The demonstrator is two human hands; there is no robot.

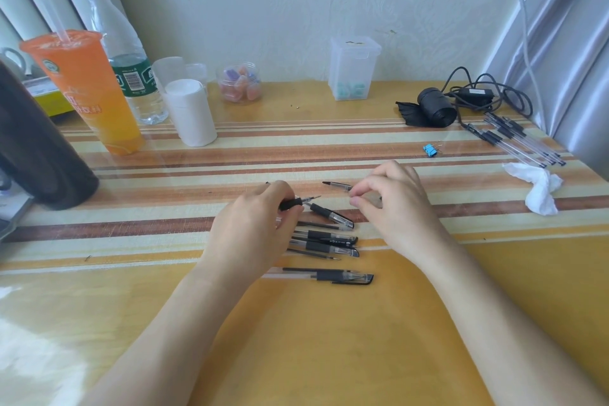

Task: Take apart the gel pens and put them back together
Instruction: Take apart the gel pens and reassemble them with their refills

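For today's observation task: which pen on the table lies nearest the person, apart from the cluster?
The capped gel pen lying alone on the plain yellow band, below the cluster of pens between the hands.

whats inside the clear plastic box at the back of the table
Through the clear plastic box a few small teal-blue items show at the bottom; what they are is too blurred to tell. The upper part looks empty, and the lid is shut.

my left hand [253,217] hides most of the pen [298,202] i grip; my right fingertips [357,196] cover the cap's [337,186] end.
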